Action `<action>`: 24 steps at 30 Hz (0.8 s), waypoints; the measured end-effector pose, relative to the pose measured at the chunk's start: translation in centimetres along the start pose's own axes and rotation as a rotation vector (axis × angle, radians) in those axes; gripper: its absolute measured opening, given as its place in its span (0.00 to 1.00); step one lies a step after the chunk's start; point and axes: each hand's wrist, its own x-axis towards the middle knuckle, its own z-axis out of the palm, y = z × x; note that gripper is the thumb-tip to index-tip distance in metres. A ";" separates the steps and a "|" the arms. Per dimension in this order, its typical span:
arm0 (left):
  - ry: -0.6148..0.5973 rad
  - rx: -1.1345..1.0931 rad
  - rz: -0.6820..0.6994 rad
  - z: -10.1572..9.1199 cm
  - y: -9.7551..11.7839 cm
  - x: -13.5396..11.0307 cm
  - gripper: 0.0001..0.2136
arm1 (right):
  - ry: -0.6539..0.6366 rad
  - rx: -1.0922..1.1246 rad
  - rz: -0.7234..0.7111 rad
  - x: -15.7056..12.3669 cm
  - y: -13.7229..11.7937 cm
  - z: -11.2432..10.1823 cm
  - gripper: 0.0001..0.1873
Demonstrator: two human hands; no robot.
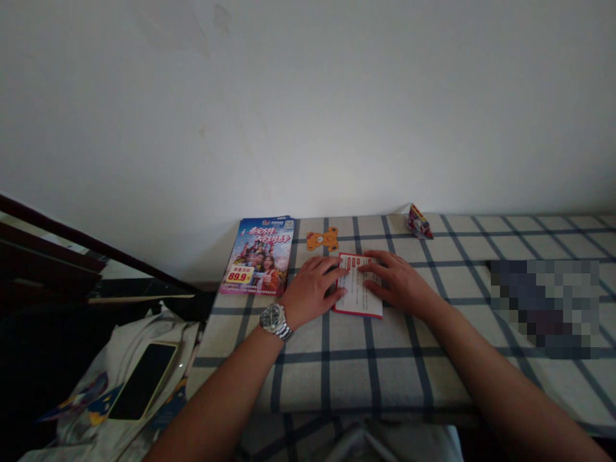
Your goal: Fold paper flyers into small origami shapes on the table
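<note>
Red-edged leaflet (357, 298), lying flat on the checked tablecloth (346, 366) between left hand (308, 292) and right hand (404, 285), both spread with fingertips resting over its opposite sides. Probably best steadied with light, even pressure from 2 sides, keeping edges aligned and corners flat.

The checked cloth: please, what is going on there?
A person's left hand and right hand are on the left and right sides of a white, red-edged, rectangular printed paper. It lies on the pale, blue-checked fabric cloth. To its left lies a pile of colourful, rectangular paper flyers; beyond the left hand is a flat, orange, bear-shaped figure. A multicoloured, pointed paper piece sits near the cloth's far edge.
</note>
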 end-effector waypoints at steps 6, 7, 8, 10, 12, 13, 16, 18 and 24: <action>0.002 -0.018 0.009 0.1 0.0 0.0 0.17 | 0.005 0.027 -0.007 0.0 0.1 -0.2 0.16; 0.000 -0.017 0.008 0.1 0.0 0.0 0.18 | 0.007 0.031 -0.004 -0.1 0.0 -0.2 0.16; -0.001 -0.016 0.006 0.2 0.0 0.0 0.18 | 0.008 0.036 -0.003 -0.1 0.0 -0.3 0.16; -0.002 -0.009 0.000 0.2 0.0 0.0 0.19 | 0.011 0.047 -0.004 -0.1 0.0 -0.4 0.16; -0.003 -0.002 -0.005 0.3 0.1 0.0 0.19 | 0.016 0.056 -0.010 -0.1 0.0 -0.5 0.16; -0.003 0.000 -0.007 0.3 0.1 0.0 0.19 | 0.018 0.061 -0.012 0.0 0.0 -0.6 0.16; 0.000 -0.005 -0.010 0.3 0.1 0.0 0.19 | 0.042 0.081 -0.008 0.0 0.3 -0.7 0.15; -0.001 -0.010 -0.009 0.3 0.1 0.0 0.19 | 0.076 0.084 0.008 -0.1 0.8 -0.8 0.14; 0.004 -0.014 -0.011 0.3 0.1 0.0 0.19 | 0.107 0.041 0.028 -0.3 1.8 -0.8 0.08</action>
